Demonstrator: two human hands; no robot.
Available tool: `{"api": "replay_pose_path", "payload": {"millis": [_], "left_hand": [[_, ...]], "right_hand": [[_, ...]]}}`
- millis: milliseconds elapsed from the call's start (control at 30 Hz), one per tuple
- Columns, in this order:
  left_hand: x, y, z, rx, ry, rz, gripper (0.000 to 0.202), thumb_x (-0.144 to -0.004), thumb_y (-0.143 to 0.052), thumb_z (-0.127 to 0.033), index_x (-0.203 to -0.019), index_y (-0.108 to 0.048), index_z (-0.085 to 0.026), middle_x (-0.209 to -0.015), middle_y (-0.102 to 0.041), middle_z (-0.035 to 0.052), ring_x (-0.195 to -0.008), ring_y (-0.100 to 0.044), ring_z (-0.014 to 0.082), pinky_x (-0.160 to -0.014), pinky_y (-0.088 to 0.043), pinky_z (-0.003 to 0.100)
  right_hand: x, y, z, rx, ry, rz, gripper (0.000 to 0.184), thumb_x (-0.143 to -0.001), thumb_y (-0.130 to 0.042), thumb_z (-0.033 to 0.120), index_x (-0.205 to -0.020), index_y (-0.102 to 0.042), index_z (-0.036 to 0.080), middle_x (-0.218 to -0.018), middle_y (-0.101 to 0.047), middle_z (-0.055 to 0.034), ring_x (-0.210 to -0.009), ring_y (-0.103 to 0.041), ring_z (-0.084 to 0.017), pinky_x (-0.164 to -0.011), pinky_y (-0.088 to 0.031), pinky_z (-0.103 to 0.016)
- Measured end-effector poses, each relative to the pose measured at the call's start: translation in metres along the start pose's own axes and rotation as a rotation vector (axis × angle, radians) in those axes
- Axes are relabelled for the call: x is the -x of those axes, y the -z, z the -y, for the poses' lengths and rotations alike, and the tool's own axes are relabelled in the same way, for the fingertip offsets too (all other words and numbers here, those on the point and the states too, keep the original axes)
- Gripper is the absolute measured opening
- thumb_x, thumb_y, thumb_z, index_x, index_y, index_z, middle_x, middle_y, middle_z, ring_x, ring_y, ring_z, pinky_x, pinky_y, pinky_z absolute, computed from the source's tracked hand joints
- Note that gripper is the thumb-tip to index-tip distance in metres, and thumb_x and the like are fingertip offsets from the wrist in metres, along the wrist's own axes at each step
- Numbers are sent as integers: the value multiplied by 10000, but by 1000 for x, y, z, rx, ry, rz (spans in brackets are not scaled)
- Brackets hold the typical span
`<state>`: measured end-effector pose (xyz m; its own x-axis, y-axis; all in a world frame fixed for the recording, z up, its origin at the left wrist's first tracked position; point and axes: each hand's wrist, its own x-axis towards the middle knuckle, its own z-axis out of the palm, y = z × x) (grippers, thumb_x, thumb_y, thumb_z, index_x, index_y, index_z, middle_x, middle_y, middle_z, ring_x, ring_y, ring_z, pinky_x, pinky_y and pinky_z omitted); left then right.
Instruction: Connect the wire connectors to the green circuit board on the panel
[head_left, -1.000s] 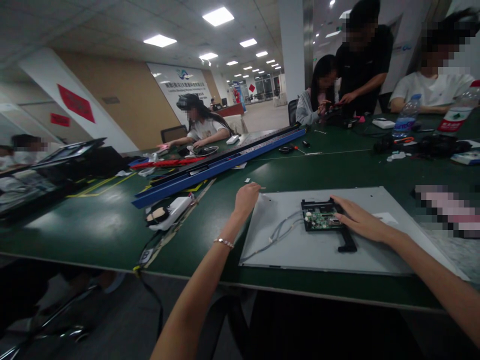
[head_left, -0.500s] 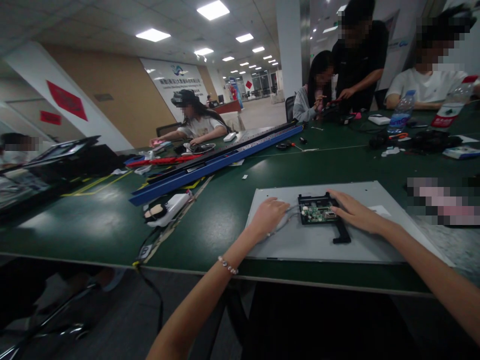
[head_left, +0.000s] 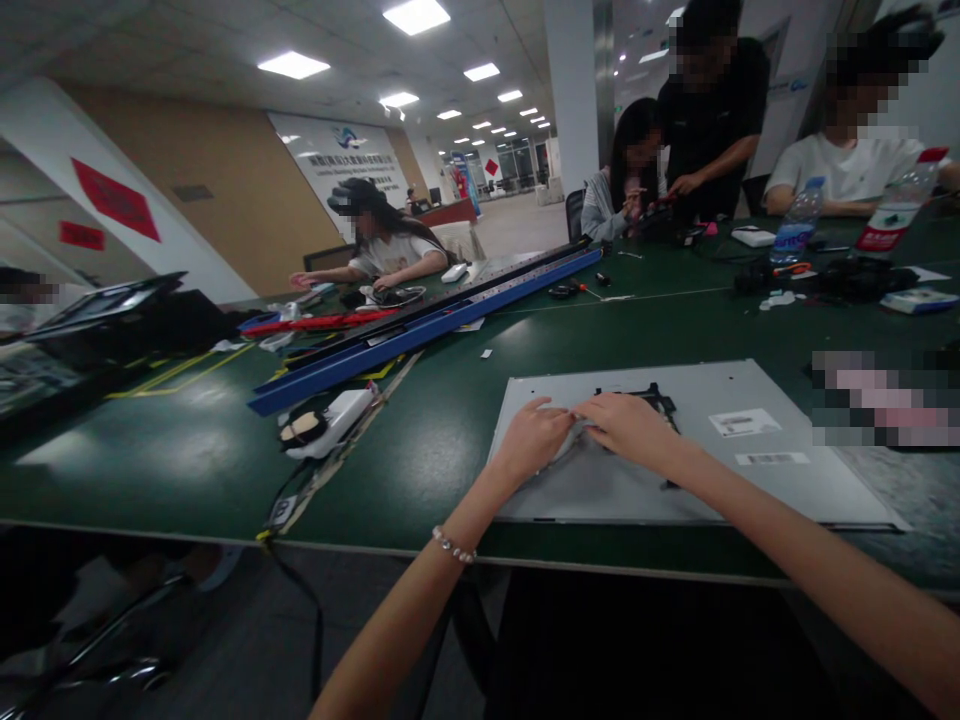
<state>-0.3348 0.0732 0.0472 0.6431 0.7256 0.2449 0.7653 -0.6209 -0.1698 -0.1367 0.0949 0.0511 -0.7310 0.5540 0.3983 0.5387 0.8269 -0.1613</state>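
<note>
Bracelet [head_left: 453,545], light beads: worn on the left wrist.
Left hand [head_left: 534,440]: palm down over the left part of the panel; fingers bent, grip narrow, fingertips at the thin grey cables [head_left: 561,456]. Whether they pinch a cable, cannot tell.
Right hand [head_left: 630,432]: comes in from the right, fingertips meeting those of the left hand above the cables; grip narrow, its contents hidden by the fingers.
Panel [head_left: 817,488], flat, grey: lies on the green desk [head_left: 420,470], near its front edge.
Black bracket [head_left: 664,398]: on the panel, mostly covered by the right hand.
Labels [head_left: 745,422], two, white: on the panel, right of the bracket.
White device [head_left: 346,420]: on the desk, left of the panel.
Blue bar [head_left: 427,335], long: beyond, lying aslant.
Bottles [head_left: 797,232], two: far right.
Seated person [head_left: 401,245], headset on: across the desk.
</note>
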Motion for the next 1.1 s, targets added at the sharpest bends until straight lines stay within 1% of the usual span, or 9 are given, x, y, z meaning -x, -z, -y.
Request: {"api": "replay_pose_path", "payload": {"millis": [133, 333, 433, 533, 633, 800, 900, 1000, 1100], "left_hand": [[5, 8, -2, 103, 125, -14, 226, -930, -471, -179, -1040, -667, -161, -1041, -720, 68, -955, -673, 176, -1065, -376, 414], [29, 28, -18, 379, 556, -80, 342, -873, -567, -256, -1206, -606, -191, -1208, -657, 70, -1120, -606, 219, -1010, -446, 378], [42, 27, -36, 478, 551, -106, 479, -831, -604, -205, -1302, -522, -208, -1304, -592, 58, -1196, -554, 203, -1063, -411, 356], [48, 18, -51, 454, 589, -98, 560, -799, -605, -127, -1340, -476, -186, -1390, -507, 97, -1254, -506, 230, -1080, -401, 383], [49, 5, -59, 405, 644, -143, 516, -818, -567, -95, -1323, -483, -159, -1388, -491, 137, -1263, -497, 249, -1067, -417, 414], [51, -4, -63, 351, 684, -254, 431, -833, -528, -70, -1249, -530, -183, -1333, -526, 126, -1195, -554, 232, -1022, -464, 405], [52, -3, -65, 278, 618, -235, 439, -844, -512, -70, -1273, -510, -161, -1366, -503, 141, -1242, -511, 245, -1040, -445, 429], [53, -2, -68, 203, 492, -211, 456, -868, -444, -43, -1306, -485, -160, -1446, -441, 122, -1362, -374, 237, -1102, -372, 443], [53, -2, -69, 165, 468, -156, 451, -879, -398, -29, -1298, -497, -163, -1449, -452, 106, -1391, -333, 222, -1133, -311, 469]], "right_hand": [[-3, -2, 6, 54, -34, -14, 207, -911, -520, 109, -1068, -644, 161, -951, -697, -89, -882, -650, -216, -739, -478, -312], [8, -3, 13, 132, 30, -39, 189, -888, -542, 60, -1004, -664, 147, -961, -690, -94, -909, -636, -222, -748, -476, -313], [14, -6, 19, 132, 60, -41, 172, -887, -557, 71, -999, -661, 149, -961, -690, -89, -906, -635, -216, -747, -479, -309], [21, -9, 25, 131, 83, -32, 148, -894, -558, 83, -979, -657, 152, -946, -690, -81, -894, -634, -209, -756, -482, -310], [25, -13, 28, 139, 101, -26, 134, -899, -561, 94, -978, -653, 152, -938, -688, -74, -893, -633, -208, -770, -483, -311], [28, -20, 31, 150, 138, -26, 131, -906, -554, 99, -989, -644, 145, -955, -680, -73, -894, -626, -201, -776, -488, -311], [30, -24, 31, 158, 143, -28, 122, -905, -549, 96, -962, -646, 143, -945, -678, -72, -880, -626, -199, -771, -490, -315], [30, -25, 32, 157, 141, -38, 124, -905, -540, 90, -949, -646, 138, -931, -677, -77, -869, -627, -196, -774, -489, -317], [30, -24, 34, 143, 131, -33, 128, -906, -530, 84, -940, -645, 129, -913, -677, -82, -862, -632, -201, -765, -493, -324]]}}
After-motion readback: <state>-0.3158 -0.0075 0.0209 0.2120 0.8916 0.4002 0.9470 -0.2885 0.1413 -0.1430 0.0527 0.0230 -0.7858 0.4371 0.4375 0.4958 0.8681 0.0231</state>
